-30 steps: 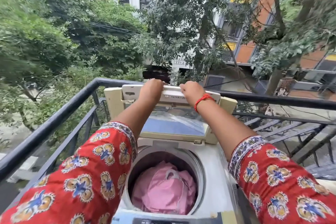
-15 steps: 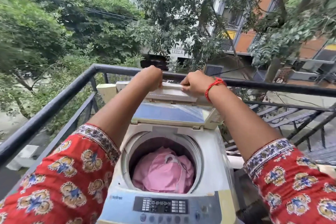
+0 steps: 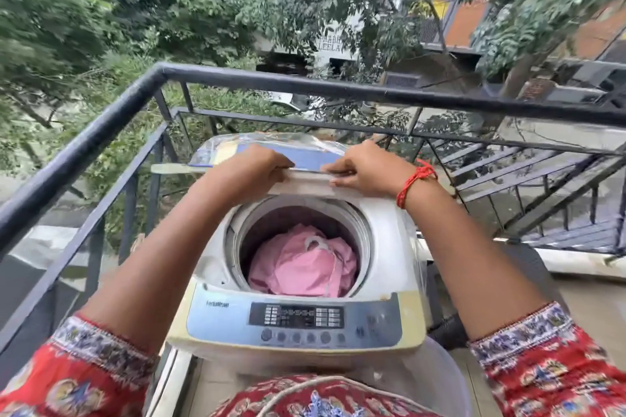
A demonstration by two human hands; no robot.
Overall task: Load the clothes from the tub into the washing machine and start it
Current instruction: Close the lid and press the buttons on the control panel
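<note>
Head view: pink clothes (image 3: pixel 301 264) lie in drum. Left hand (image 3: pixel 252 167) and right hand (image 3: pixel 364 171) grip folded lid (image 3: pixel 271 154). Closing and starting remain.

This is the open balcony of a home, set up as a laundry corner well above the street. A black metal railing (image 3: pixel 271 81) turns a corner right behind a top-loading washing machine (image 3: pixel 389 247) that stands against it, and past the bars there are only leafy trees (image 3: pixel 84 10), a metal staircase (image 3: pixel 528 176) dropping away at the right, and the walls and windows of neighbouring apartment blocks (image 3: pixel 464 20). The machine's yellowed casing, its button panel (image 3: pixel 296 316) at the near edge and the pink clothes (image 3: pixel 301 267) lying in its drum mark it as ordinary household washing done outdoors.
</note>
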